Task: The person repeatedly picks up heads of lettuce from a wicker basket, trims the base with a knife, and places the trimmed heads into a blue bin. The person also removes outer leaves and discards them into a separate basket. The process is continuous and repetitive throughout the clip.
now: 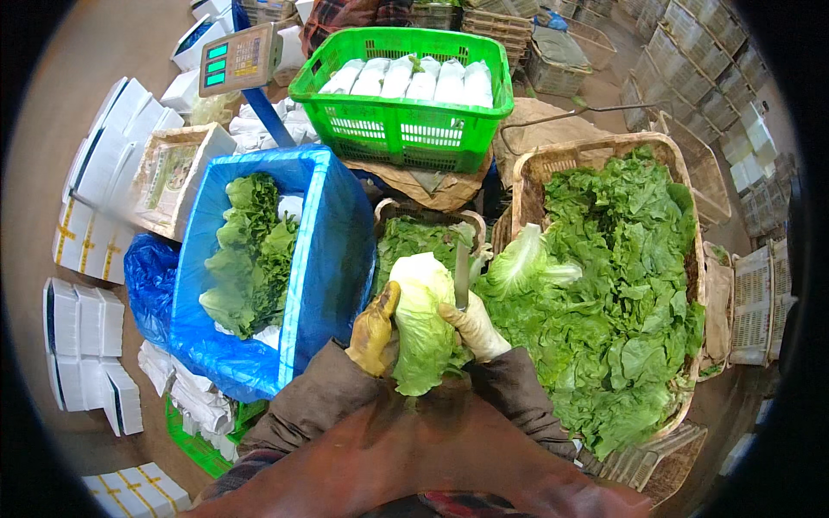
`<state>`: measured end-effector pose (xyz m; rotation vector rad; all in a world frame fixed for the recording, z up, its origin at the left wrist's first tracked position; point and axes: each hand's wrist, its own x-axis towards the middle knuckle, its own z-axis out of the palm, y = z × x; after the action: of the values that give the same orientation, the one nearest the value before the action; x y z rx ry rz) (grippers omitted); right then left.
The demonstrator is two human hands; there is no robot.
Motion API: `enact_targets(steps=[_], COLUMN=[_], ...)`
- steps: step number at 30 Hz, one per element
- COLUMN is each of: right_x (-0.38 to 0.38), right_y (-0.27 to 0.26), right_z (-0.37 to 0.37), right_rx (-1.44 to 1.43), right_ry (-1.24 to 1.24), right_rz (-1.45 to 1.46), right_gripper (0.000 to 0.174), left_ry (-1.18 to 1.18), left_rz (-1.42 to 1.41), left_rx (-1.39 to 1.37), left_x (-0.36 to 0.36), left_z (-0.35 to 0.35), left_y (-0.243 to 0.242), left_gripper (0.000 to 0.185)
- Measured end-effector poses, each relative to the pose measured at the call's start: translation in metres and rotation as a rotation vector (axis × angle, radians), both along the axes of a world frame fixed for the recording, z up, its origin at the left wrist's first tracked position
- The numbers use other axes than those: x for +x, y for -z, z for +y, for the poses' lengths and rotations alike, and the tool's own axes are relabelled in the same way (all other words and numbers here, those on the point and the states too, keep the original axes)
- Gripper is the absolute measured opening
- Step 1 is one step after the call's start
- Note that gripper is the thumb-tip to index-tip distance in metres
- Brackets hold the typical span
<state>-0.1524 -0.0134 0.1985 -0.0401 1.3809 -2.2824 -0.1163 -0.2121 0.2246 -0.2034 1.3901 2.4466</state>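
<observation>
A head of leafy lettuce (424,324), its pale end pointing away from me, is held in front of my body. My left hand (374,330), in a stained yellow glove, grips its left side. On the other side my right hand (476,325), in a whitish glove, holds a knife (462,275) with the blade up, its thumb against the lettuce. To the right, a large crate (667,152) is heaped with green leaves. A blue-lined box (317,213) at the left holds more lettuce heads (249,259). Behind the held lettuce stands a smaller crate (479,223) of leaves.
Straight ahead, a green plastic crate (414,139) holds several white-wrapped bundles (424,79). A digital scale display (236,59) on a blue post stands at its left. White foam boxes (97,162) line the left floor. A metal hooked rod (550,120) lies behind the large crate.
</observation>
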Motion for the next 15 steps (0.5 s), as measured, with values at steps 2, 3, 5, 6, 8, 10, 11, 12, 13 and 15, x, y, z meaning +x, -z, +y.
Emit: enact_targets(steps=[2, 3, 5, 6, 8, 10, 11, 12, 13, 15], right_x=[-0.001, -0.003, -0.006, -0.006, -0.009, -0.017, -0.021, -0.029, -0.037, -0.054], right_y=[0.018, 0.023, 0.023, 0.022, 0.017, 0.007, -0.002, -0.012, -0.025, -0.059], right_z=[0.004, 0.010, 0.027, 0.032, 0.033, 0.023, 0.016, 0.008, 0.000, -0.005], right_rx=[-0.118, -0.274, -0.530, -0.617, -0.710, -0.421, -0.315, 0.123, 0.301, 0.383], right_ry=[-0.007, 0.030, -0.089, -0.043, -0.076, 0.097, 0.229, 0.272, 0.167, 0.195], right_rz=[-0.049, -0.071, -0.321, -0.315, -0.346, -0.072, 0.069, -0.026, -0.031, 0.182], right_gripper=[0.083, 0.084, 0.085, 0.084, 0.083, 0.079, 0.077, 0.075, 0.077, 0.080], left_ry=[-0.001, -0.002, 0.123, 0.074, -0.237, -0.305, -0.209, -0.053, 0.078, 0.126], left_rz=[-0.329, -0.361, -0.316, -0.159, -0.097, -0.002, -0.009, 0.035, 0.069, -0.040], left_rx=[0.478, 0.417, 0.457, 0.297, -0.283, -0.559, -0.378, -0.270, -0.249, 0.004], left_x=[-0.013, -0.023, -0.045, -0.052, -0.062, -0.064, -0.062, -0.055, -0.051, -0.047], left_z=[-0.004, -0.011, -0.032, -0.041, -0.048, -0.042, -0.033, -0.023, -0.013, -0.005], left_y=[-0.004, -0.007, -0.014, -0.016, -0.018, -0.016, -0.013, -0.010, -0.004, 0.002], left_gripper=[0.069, 0.069, 0.068, 0.063, 0.061, 0.076, 0.086, 0.095, 0.099, 0.105])
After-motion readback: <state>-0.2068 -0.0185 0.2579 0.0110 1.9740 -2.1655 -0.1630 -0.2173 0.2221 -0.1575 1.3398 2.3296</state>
